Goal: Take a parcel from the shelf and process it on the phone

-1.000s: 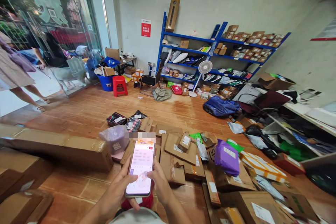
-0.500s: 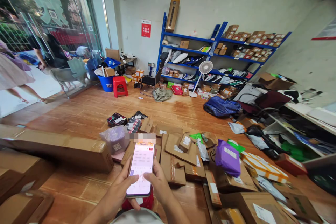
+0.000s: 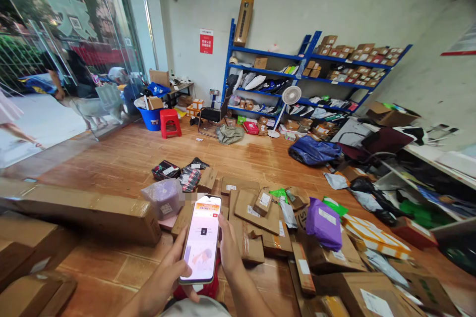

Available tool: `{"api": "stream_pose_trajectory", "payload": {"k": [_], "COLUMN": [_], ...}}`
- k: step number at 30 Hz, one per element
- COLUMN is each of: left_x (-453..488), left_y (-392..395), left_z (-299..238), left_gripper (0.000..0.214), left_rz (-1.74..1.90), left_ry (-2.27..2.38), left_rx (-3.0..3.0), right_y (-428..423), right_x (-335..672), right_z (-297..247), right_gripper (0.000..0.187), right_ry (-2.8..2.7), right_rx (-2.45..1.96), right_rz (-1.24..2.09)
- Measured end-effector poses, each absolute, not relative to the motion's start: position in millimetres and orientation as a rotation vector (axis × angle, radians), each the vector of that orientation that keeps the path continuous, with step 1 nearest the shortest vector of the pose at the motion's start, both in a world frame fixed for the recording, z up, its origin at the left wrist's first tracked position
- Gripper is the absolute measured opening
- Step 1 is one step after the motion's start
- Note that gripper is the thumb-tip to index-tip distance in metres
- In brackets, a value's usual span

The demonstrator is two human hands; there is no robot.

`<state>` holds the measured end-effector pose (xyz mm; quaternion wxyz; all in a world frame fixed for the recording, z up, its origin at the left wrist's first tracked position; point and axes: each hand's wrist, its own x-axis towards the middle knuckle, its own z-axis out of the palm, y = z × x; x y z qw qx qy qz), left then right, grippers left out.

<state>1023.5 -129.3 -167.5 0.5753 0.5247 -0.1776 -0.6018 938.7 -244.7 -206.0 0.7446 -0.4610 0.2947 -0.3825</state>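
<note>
A smartphone [image 3: 201,240] with a lit screen is held upright in front of me, above the floor. My left hand [image 3: 169,265] wraps its lower left side, with the thumb on the lower left of the glass. My right hand [image 3: 229,245] is at the phone's right edge, its thumb beside the red button near the top of the screen; its other fingers are mostly hidden behind the phone. The screen shows an orange banner and a pinkish picture. Below the phone lies a red package [image 3: 212,285], partly covered.
Cardboard boxes [image 3: 334,287] and a purple parcel [image 3: 324,223] crowd the floor at right. A long carton [image 3: 92,208] lies at left. Farther back are blue shelves [image 3: 267,52], a fan [image 3: 291,95] and a red stool [image 3: 170,124]. Beyond the glass door, a person and a dog [image 3: 89,109] are outside.
The on-screen keyboard is gone and a different page shows. My right thumb has moved up from the keys to the phone's upper right edge. Outside, a passer-by has moved left.
</note>
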Motion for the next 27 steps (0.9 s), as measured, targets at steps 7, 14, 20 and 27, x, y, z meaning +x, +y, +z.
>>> {"api": "stream_pose_trajectory", "payload": {"k": [7,14,20,27], "left_x": [1022,1021,1026,1026], "left_y": [-130,-130,-129,-131], "left_z": [-167,-166,-157,-154], "left_gripper": [0.102,0.097,0.098,0.102], "left_rz": [-1.388,-1.349,-1.340,-1.362], "left_ry": [-0.422,-0.400,-0.328,-0.360], "left_rx": [1.250,1.246,1.215,1.230], "right_y": [-246,-245,-244,-244], "right_x": [944,939,914,912], "right_z": [-211,-206,-193,-197], "right_gripper": [0.057,0.044,0.051,0.048], "right_ry": [0.582,0.473,0.259,0.237], "right_rx": [-1.003,-1.024,-1.158,-1.189], "right_rz": [-0.788,-0.739,-0.500,-0.519]}}
